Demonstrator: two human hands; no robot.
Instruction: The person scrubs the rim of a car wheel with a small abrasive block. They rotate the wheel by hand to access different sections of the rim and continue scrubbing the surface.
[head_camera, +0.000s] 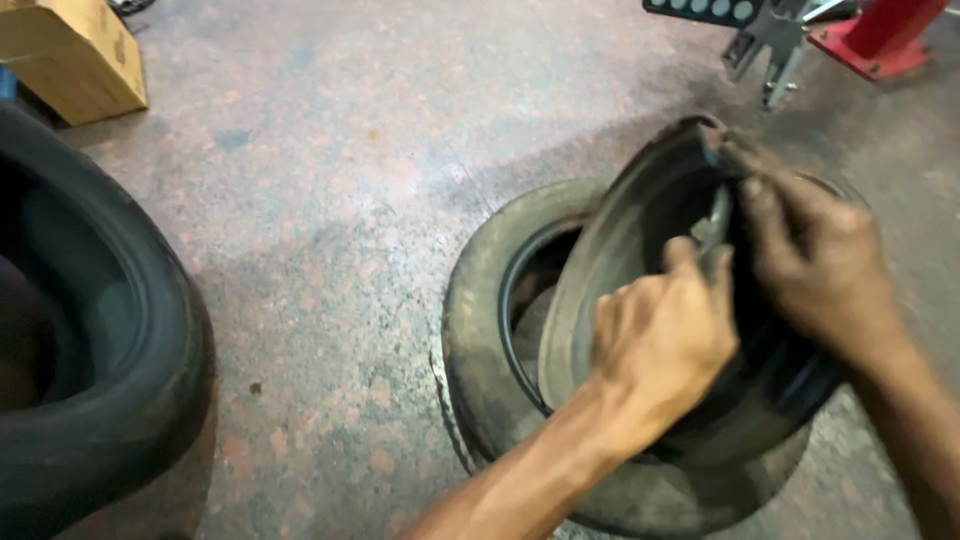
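A worn black tyre (478, 300) lies flat on the stained concrete floor. A second, tilted tyre (620, 220) leans up out of its opening. My left hand (660, 335) grips the raised tyre's inner edge from the near side, with a small grey piece showing between its fingers. My right hand (815, 265) clamps the same tyre's upper rim from the right, fingertips near its top edge. Both hands are grimy. The lower part of the tilted tyre is hidden behind my hands and arms.
A large black tyre (95, 330) fills the left edge. A brown cardboard box (75, 55) sits at the top left. A red machine base (880, 40) and a grey metal bracket (775, 45) stand at the top right.
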